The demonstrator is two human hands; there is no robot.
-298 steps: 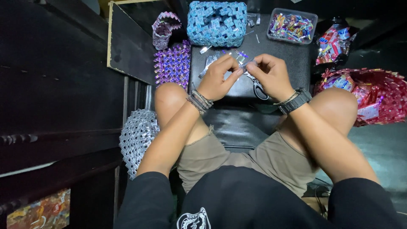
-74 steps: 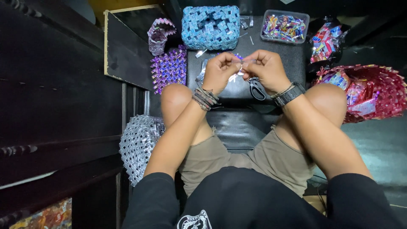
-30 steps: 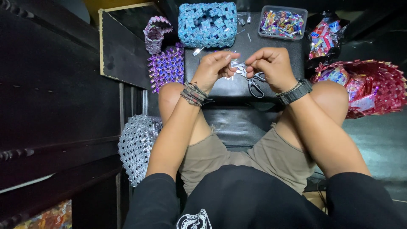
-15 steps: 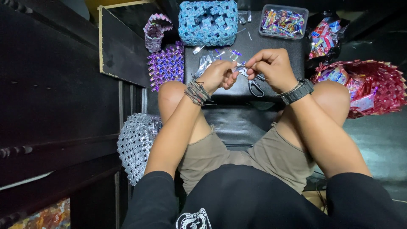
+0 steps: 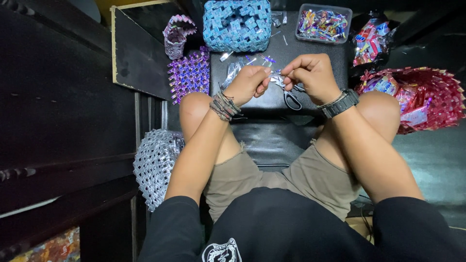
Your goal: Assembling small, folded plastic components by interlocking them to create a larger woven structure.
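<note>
My left hand and my right hand meet over a black board that lies in front of my knees. Between their fingertips they pinch a small folded foil wrapper strip, silvery with a touch of purple. Black-handled scissors lie on the board just under my right hand. Several loose folded strips lie on the board near my left hand. Cord bracelets circle my left wrist and a black watch sits on my right.
A blue woven wrapper basket stands at the far edge, with a clear tub of coloured wrappers to its right. A purple woven panel and small purple basket lie left. A red woven basket sits right, a silver woven piece by my left leg.
Both hands have stayed together over the board, working the small strip with slight finger shifts. The view has drifted a little; the scissors lie uncovered below my right hand.
</note>
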